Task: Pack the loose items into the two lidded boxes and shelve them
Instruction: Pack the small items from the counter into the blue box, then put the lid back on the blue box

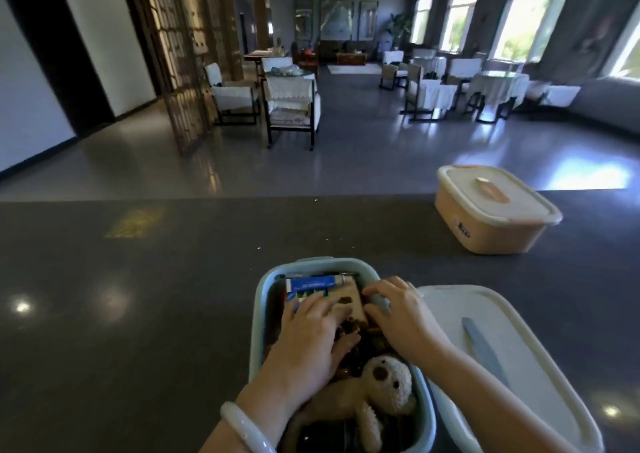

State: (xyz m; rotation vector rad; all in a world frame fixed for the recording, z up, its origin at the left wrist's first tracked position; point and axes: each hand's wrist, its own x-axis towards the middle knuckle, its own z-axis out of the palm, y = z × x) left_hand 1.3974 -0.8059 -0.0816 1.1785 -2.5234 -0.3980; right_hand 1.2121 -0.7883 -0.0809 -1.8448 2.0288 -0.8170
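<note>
Blue box [258, 314] sits open on counter [138, 296], near edge, holding blue-white carton [311, 288] & plush bear [384, 383]. L hand [308, 341] is inside, fingers straight, pressing on the carton. R hand [401, 317] is at the box's right rim, fingers bent; can't tell if it grips anything. Loose lid [519, 366] lies just beside, on the right. Peach box [491, 224], closed, stands well apart.
</note>
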